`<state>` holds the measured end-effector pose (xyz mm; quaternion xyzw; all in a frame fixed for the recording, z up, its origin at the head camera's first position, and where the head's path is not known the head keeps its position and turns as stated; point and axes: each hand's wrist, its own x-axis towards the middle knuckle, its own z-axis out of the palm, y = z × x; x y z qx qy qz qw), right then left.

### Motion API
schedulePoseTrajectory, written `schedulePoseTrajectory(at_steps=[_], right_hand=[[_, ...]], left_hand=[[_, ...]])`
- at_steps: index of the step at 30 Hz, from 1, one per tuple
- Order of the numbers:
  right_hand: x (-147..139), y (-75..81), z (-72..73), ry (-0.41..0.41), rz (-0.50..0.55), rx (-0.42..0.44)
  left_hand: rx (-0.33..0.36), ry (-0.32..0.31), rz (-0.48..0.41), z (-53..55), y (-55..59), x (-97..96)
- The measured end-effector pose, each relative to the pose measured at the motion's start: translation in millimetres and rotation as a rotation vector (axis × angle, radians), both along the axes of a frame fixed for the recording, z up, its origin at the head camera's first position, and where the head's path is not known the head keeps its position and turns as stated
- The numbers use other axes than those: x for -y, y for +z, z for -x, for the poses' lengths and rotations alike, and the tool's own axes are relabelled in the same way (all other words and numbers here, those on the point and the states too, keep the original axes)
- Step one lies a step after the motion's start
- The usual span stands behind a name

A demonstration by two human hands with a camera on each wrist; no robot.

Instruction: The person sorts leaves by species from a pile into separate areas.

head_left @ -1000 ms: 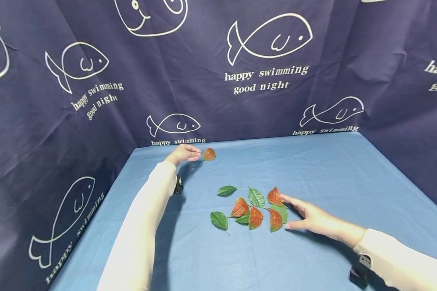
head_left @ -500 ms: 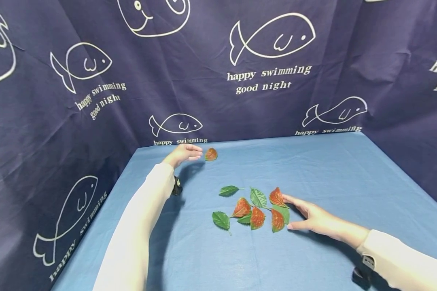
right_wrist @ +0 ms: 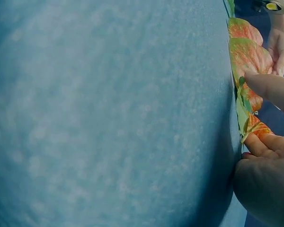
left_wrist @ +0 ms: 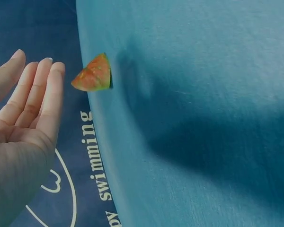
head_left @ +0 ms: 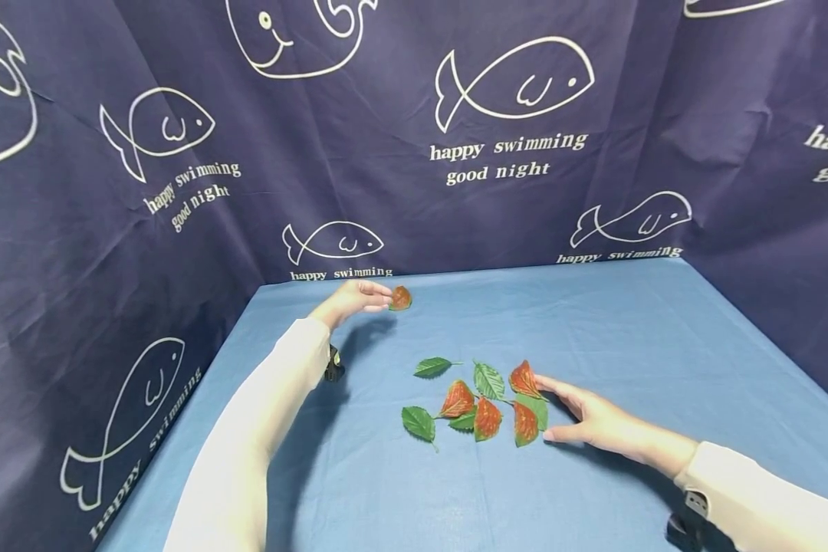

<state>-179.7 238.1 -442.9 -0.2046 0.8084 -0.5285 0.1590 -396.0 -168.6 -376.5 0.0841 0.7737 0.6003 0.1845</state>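
Observation:
In the head view, my left hand [head_left: 355, 300] is at the far left of the table, its fingertips right beside a lone orange-red leaf [head_left: 401, 297]. The left wrist view shows that hand [left_wrist: 33, 109] with extended fingers and a small gap to the leaf [left_wrist: 93, 74]. My right hand [head_left: 593, 422] lies at the right side of a leaf group, thumb and fingers spread apart. Its fingertips are close to a red leaf [head_left: 525, 379] and another red leaf [head_left: 526, 424]; whether they touch is unclear. A pale green leaf [head_left: 534, 410] is partly covered between them.
Two more red leaves, one here [head_left: 458, 399], lie in the group with several green leaves, such as one at its left [head_left: 418, 423] and one behind [head_left: 433, 367]. A blue cloth covers the table [head_left: 635, 330]. Dark blue fish-print curtains [head_left: 400, 184] stand around it.
My left hand has moved slightly right, closing the gap to the lone leaf in the head view. The right hand and the leaf group stay as they were; the head view shifted a little.

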Motion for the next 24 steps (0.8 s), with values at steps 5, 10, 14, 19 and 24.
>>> schedulePoseTrajectory(at_steps=[5,10,14,19,24], right_hand=[[1.7,-0.1,-0.6,0.002,0.029,-0.043],[2.3,1.5,-1.9,0.011,0.032,-0.051],[2.4,2.0,-0.4,-0.001,-0.005,-0.026],[2.7,1.5,0.4,0.007,0.009,-0.058],[2.3,0.5,-1.8,0.008,0.022,-0.074]], left_hand=[[0.001,-0.001,0.011,-3.2,0.1,3.4],[-0.004,-0.014,0.032,-8.4,-0.1,5.9],[-0.01,-0.03,0.058,-17.0,-0.1,2.7],[-0.039,-0.082,0.088,-28.5,-0.9,-3.9],[-0.06,-0.132,0.115,-37.8,-1.2,-9.4]])
